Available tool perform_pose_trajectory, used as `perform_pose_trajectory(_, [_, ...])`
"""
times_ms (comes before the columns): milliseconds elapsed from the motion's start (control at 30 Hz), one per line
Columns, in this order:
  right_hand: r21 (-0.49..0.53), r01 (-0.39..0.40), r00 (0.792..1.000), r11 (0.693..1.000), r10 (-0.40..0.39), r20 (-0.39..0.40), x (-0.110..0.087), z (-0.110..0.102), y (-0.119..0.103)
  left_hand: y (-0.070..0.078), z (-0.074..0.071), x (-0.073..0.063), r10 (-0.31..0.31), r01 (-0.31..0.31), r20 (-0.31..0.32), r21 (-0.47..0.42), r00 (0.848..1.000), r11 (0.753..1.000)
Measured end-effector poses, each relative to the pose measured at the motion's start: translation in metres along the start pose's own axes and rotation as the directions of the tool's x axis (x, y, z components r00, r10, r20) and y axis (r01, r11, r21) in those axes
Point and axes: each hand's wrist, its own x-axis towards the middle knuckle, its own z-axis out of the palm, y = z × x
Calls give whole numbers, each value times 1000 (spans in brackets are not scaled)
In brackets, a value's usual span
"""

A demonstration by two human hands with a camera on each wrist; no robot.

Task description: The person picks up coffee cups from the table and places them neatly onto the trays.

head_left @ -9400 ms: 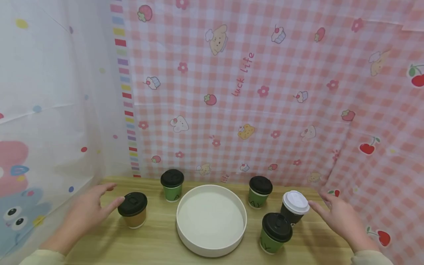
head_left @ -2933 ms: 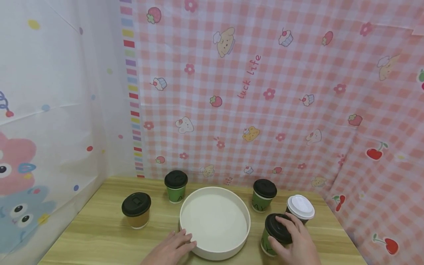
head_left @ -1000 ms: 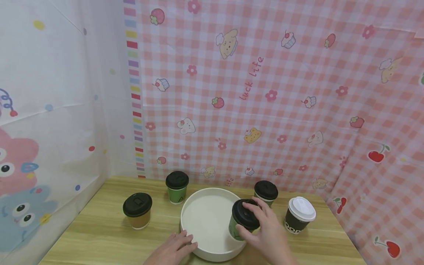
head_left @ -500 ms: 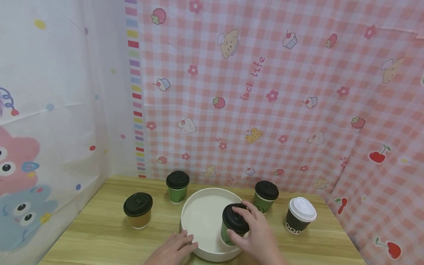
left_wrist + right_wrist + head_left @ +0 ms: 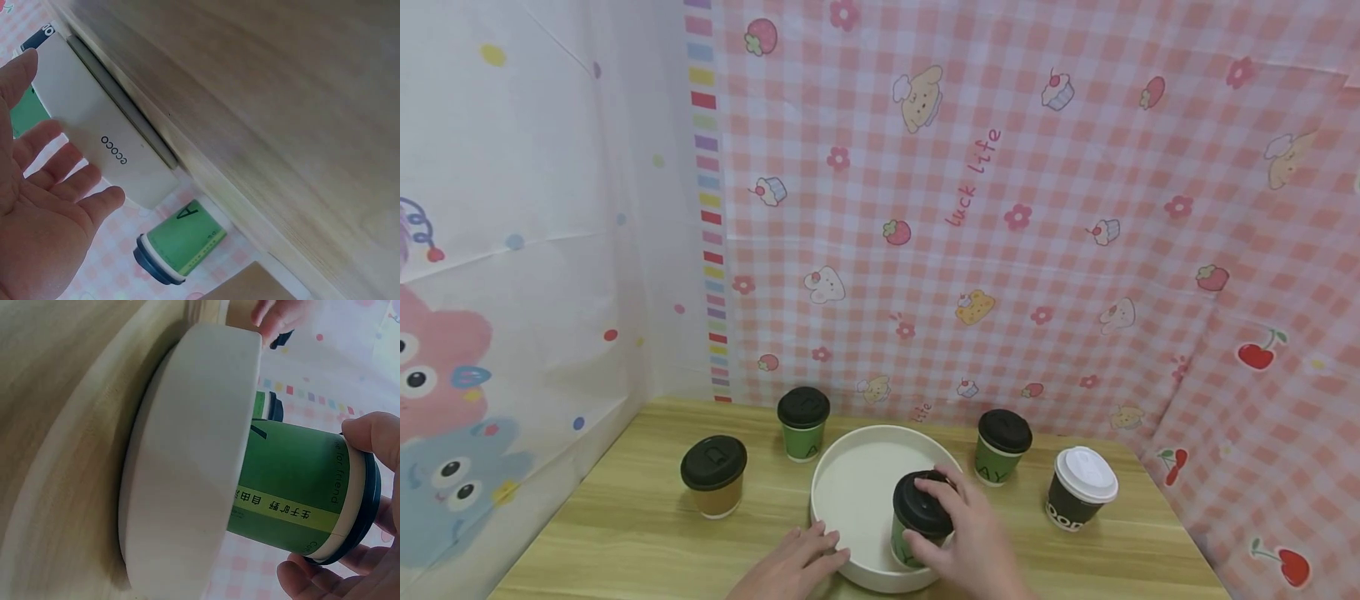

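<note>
My right hand grips a green paper coffee cup by its black lid, thumb on one side and fingers on the other. The cup stands upright within the front right part of a round cream tray; the tray wall hides its base in the right wrist view. My left hand rests its fingertips on the tray's front left rim, fingers nearly straight. In the left wrist view, those fingertips touch the tray wall, which bears the word "ecoco".
A brown cup and a green cup stand left of the tray. Right of it stand another green cup and a black cup with a white lid. Patterned cloth hangs behind the wooden table.
The right hand gripped the green cup at the right, lifted it over the rim and brought it left and forward into the tray. The left hand came from the far left to the tray rim.
</note>
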Motion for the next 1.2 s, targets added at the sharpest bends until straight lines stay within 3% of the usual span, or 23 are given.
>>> perform_pose_trajectory(267, [19,8,1000,1000,-9,27,-3,8,-1,2,-1,1,-28,30,45,-40,999,999])
perform_pose_trajectory(567, [16,20,999,1000,-21,39,-4,11,-1,3,-2,1,-35,37,41,-36,999,999])
perform_pose_trajectory(733, [22,-14,997,1000,12,82,-4,11,-1,3,-3,2,-41,45,66,-55,997,997])
perform_pose_trajectory(1000, [23,-50,992,998,47,115,-7,11,-1,0,-1,2,-23,25,52,-50,998,998])
perform_pose_trajectory(1200, [19,-43,994,999,41,97,-9,13,-1,-1,1,2,-7,8,29,-33,1000,999])
